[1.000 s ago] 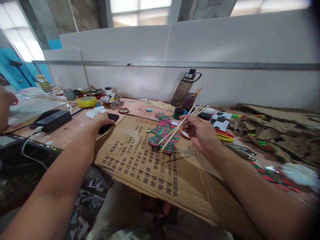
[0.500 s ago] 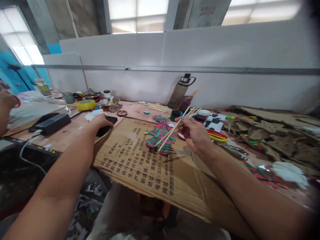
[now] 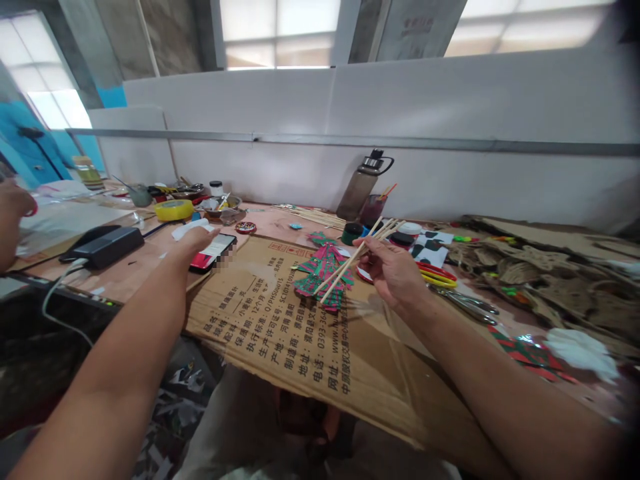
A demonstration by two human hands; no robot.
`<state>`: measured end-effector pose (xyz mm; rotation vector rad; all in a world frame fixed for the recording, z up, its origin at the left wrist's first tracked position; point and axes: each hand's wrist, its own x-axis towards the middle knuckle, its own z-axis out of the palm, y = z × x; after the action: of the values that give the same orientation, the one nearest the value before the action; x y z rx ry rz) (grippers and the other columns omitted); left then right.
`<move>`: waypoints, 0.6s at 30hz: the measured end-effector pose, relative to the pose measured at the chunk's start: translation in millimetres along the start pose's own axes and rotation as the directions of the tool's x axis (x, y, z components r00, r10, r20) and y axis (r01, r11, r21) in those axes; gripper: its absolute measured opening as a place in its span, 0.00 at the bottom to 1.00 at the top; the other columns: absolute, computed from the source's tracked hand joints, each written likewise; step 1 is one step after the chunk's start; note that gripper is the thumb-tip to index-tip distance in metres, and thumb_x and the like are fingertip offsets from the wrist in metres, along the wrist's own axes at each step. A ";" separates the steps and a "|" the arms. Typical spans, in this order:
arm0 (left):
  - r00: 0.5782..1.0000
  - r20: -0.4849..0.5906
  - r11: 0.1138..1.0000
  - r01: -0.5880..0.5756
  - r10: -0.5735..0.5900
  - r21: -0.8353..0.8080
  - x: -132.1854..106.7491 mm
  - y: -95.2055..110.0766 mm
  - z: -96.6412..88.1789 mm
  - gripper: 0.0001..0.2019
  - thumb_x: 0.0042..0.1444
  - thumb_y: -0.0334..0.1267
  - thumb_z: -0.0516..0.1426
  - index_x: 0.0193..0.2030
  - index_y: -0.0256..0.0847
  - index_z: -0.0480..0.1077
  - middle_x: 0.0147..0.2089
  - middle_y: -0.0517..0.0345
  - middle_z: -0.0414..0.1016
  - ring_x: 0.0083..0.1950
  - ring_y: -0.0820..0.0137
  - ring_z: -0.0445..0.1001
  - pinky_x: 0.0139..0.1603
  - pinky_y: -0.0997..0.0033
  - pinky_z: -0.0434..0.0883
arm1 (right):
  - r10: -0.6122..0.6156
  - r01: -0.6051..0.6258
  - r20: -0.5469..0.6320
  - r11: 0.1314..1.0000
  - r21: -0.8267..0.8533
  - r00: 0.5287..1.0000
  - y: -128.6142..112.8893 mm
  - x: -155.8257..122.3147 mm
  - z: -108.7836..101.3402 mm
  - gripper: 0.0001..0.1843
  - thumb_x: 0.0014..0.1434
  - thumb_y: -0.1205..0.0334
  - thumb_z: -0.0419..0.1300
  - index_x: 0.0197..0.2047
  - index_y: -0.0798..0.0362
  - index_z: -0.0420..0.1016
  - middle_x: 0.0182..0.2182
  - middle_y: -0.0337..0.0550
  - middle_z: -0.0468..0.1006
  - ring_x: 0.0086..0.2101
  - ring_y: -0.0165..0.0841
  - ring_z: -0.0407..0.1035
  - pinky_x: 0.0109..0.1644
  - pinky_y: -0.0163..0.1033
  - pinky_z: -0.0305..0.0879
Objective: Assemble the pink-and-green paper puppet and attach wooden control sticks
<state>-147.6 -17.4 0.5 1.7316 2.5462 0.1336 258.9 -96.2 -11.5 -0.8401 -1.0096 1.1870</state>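
Observation:
My right hand [image 3: 393, 267] pinches several thin wooden sticks [image 3: 345, 272], which slant down to the left. Their lower ends lie over a pink and green patterned cut-out figure [image 3: 320, 283] on the cardboard sheet [image 3: 280, 333]. On the left, my left hand [image 3: 199, 241] is over the near left side of a smartphone [image 3: 213, 253] with its screen lit. One digit stretches out above the screen; the other fingers are largely hidden, and I cannot tell whether they touch the phone. White tissue [image 3: 185, 230] lies just behind this hand.
Yellow tape [image 3: 173, 211] and a dark power adapter [image 3: 107, 248] lie to the left. A tilted water bottle [image 3: 357, 190] stands at the back. Pliers [image 3: 470, 303] and brown cut-out pieces [image 3: 540, 267] lie right. Another person's hand [image 3: 13, 200] shows at far left.
The phone's screen was dark and is lit now. My left hand has lifted slightly off the phone's top. My right hand holds the sticks almost as before.

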 end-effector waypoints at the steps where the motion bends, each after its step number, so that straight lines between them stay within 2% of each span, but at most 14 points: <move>1: 1.000 0.016 1.000 0.021 -0.021 0.008 -0.8 0.9 -0.8 0.32 0.62 0.57 0.43 0.46 0.31 0.77 0.47 0.37 0.78 0.47 0.50 0.77 0.45 0.63 0.70 | -0.001 0.001 0.001 1.000 -0.005 1.000 0.3 0.1 -0.1 0.13 0.42 0.54 0.72 0.25 0.54 0.78 0.21 0.37 0.72 0.20 0.23 0.60 0.20 0.30 0.58; 8: 1.000 -0.016 1.000 0.010 -0.010 0.014 -4.1 -0.2 1.5 0.30 0.62 0.55 0.44 0.48 0.32 0.76 0.51 0.40 0.77 0.54 0.51 0.73 0.49 0.65 0.68 | 0.012 -0.012 -0.020 1.000 0.010 1.000 1.2 -1.5 1.5 0.14 0.39 0.53 0.73 0.26 0.54 0.80 0.21 0.37 0.72 0.19 0.22 0.59 0.18 0.29 0.52; 14: 0.999 0.007 0.999 -0.037 0.037 0.010 -6.3 -2.2 1.6 0.29 0.60 0.58 0.46 0.42 0.35 0.78 0.42 0.44 0.80 0.45 0.56 0.77 0.43 0.69 0.68 | 0.003 -0.003 -0.031 1.000 0.013 1.000 3.5 -0.1 1.3 0.14 0.38 0.53 0.73 0.25 0.54 0.81 0.21 0.38 0.73 0.20 0.22 0.59 0.20 0.28 0.56; 18: 0.993 0.050 0.993 -0.108 0.110 -0.039 -5.7 -1.7 2.0 0.27 0.56 0.58 0.52 0.44 0.35 0.77 0.43 0.43 0.79 0.44 0.57 0.76 0.44 0.69 0.68 | -0.003 0.004 -0.035 1.000 0.017 0.999 5.4 0.4 0.4 0.14 0.39 0.52 0.72 0.26 0.54 0.81 0.21 0.37 0.73 0.20 0.22 0.59 0.20 0.27 0.57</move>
<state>-146.9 -23.3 -1.7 1.8355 2.3986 0.1370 256.7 -94.8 -16.3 -0.8424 -0.9707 1.1731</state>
